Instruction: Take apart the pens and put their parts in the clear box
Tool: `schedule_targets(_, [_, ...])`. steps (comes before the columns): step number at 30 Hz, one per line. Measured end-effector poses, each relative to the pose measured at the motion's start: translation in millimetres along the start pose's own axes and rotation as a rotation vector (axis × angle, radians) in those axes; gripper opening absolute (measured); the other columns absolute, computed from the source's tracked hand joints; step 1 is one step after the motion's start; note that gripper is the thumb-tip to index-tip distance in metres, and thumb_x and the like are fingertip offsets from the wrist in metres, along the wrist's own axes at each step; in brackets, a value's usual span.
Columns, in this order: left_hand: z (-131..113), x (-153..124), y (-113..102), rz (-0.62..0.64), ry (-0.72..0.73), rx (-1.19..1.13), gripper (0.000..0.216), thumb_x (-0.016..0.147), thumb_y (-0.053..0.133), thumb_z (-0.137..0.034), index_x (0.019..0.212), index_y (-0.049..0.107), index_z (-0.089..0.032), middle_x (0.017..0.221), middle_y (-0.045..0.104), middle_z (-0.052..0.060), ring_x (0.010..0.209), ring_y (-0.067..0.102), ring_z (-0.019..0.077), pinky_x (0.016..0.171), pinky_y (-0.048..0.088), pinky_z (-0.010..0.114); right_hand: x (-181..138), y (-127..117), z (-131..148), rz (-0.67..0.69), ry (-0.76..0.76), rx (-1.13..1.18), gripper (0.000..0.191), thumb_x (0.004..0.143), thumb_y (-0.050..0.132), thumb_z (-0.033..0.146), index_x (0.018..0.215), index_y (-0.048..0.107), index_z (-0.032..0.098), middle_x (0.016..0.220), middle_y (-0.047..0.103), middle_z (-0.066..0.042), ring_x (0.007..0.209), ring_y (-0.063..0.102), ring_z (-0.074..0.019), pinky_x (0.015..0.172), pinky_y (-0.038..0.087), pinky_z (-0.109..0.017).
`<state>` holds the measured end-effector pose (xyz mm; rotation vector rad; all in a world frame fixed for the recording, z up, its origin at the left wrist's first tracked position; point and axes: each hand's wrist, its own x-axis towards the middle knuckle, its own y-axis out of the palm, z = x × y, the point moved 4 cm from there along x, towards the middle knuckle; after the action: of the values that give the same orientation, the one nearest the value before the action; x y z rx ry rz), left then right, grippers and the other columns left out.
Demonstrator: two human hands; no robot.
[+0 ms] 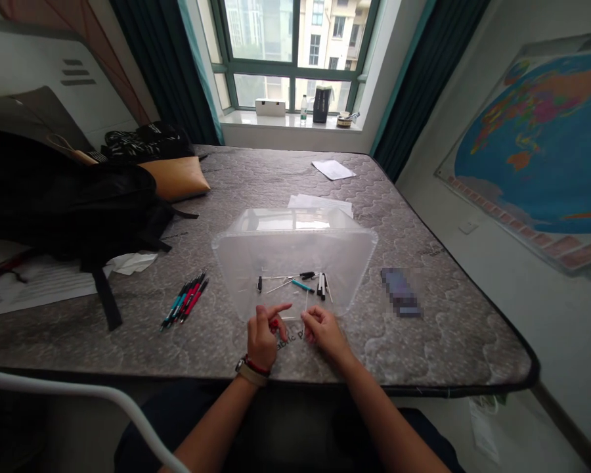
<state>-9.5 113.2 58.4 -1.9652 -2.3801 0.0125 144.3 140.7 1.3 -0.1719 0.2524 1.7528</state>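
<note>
My left hand (262, 340) is just in front of the clear plastic bin (231, 263), index finger stretched out and the other fingers curled around a small red pen part (274, 324). Close by on the right, my right hand (325, 334) pinches a thin, whitish pen refill (306, 301), which stands nearly upright. The bin lies on its side with its opening towards me. Inside it are a turquoise pen piece (303, 286), black pen parts (307, 275), white-and-black pieces (321, 286) and several thin sticks.
Several red, turquoise and black pens (184, 301) lie in a row left of the bin. A blurred phone-like object (400, 292) is at its right. A black backpack (69, 203) and a tan pouch (177, 177) occupy the left side. Papers (333, 170) lie behind the bin.
</note>
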Motion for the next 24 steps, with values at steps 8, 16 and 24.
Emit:
schedule_targets(8, [-23.5,-10.1,-11.2,0.003,0.282,-0.015,0.076,0.098,0.012,-0.051,0.085,0.078,-0.016,0.036,0.041,-0.001,0.041,0.037,0.0135,0.069,0.043,0.034,-11.5,33.7,-14.3,0.287,0.104,-0.145,0.033,0.078,0.061,0.05,0.077,0.053,0.018,0.05,0.057,0.005,0.036,0.051,-0.009,0.036,0.036,-0.018])
schedule_targets(16, [-23.7,-6.5,-12.1,-0.118,0.156,0.042,0.073,0.097,0.014,-0.052,0.074,0.075,-0.02,0.037,0.041,0.0,0.041,0.039,0.0146,0.06,0.039,0.031,-4.5,40.0,-15.1,0.197,0.086,-0.102,0.029,0.079,0.063,0.045,0.072,0.055,0.018,0.049,0.056,0.005,0.036,0.049,-0.0073,0.035,0.034,-0.016])
schedule_targets(24, [-25.8,-6.0,-17.2,-0.151,0.158,0.093,0.071,0.097,0.015,-0.052,0.068,0.071,-0.02,0.037,0.041,0.0,0.041,0.037,0.0143,0.058,0.038,0.031,0.0,37.8,-6.0,-0.02,0.059,0.105,0.025,0.077,0.064,0.04,0.079,0.062,0.016,0.062,0.062,0.002,0.045,0.053,-0.009,0.038,0.039,-0.017])
